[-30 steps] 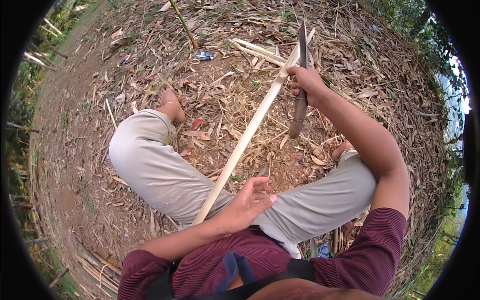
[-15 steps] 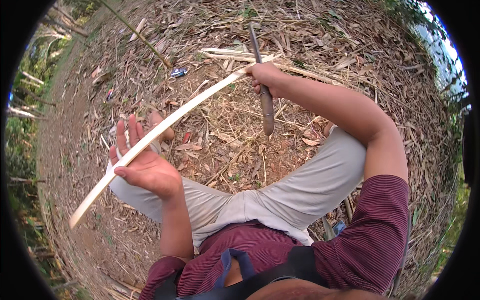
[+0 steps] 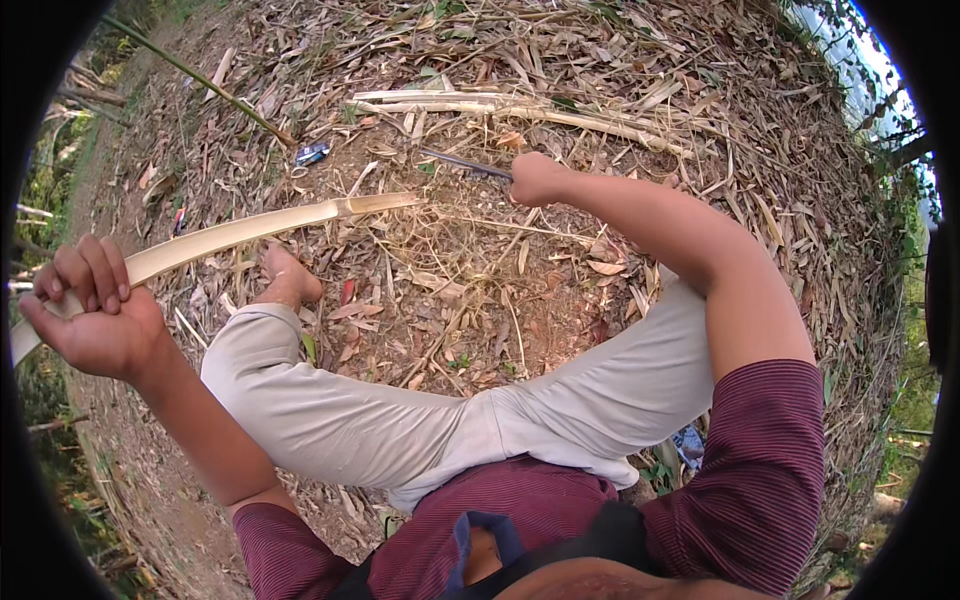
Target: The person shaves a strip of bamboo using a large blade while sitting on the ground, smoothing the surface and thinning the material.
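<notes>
A long pale split bamboo strip (image 3: 240,230) stretches from the far left toward the middle, its free end above the littered ground. My left hand (image 3: 105,310) is closed round it near its outer end, fingers curled over the top. Out in front, to the right, my right hand (image 3: 538,180) grips a knife (image 3: 465,162). Its thin dark blade points left, beyond the strip's free end and apart from it; the handle is hidden inside my fist.
Several split bamboo lengths (image 3: 520,105) lie across the ground ahead. Pale shavings (image 3: 460,245) are heaped between my legs. A green stalk (image 3: 200,80) slants in at upper left, near a small blue packet (image 3: 312,153). My bare foot (image 3: 290,278) rests below the strip.
My left hand went from open under the strip to closed round it, carrying it left. The strip has left my right hand, and the knife has swung from upright to pointing left.
</notes>
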The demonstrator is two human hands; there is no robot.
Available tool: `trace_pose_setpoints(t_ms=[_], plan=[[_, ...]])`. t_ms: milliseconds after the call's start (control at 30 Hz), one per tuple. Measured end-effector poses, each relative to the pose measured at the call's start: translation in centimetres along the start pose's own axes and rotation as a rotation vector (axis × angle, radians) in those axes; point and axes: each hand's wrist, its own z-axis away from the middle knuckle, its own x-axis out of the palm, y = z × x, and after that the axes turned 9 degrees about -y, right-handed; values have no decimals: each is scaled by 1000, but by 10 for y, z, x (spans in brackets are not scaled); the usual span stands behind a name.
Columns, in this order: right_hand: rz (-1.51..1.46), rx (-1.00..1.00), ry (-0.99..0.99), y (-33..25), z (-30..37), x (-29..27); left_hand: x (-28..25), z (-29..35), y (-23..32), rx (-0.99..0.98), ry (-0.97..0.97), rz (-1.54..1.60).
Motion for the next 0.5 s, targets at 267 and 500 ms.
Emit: trace_pose_setpoints(t_ms=[267,500], plan=[[-9,77,338,47,-141,-29,-10,18,-34,-90,68,-55],[-49,291,373,80,-247,-32,-47,4,-22,-130,155,-213]])
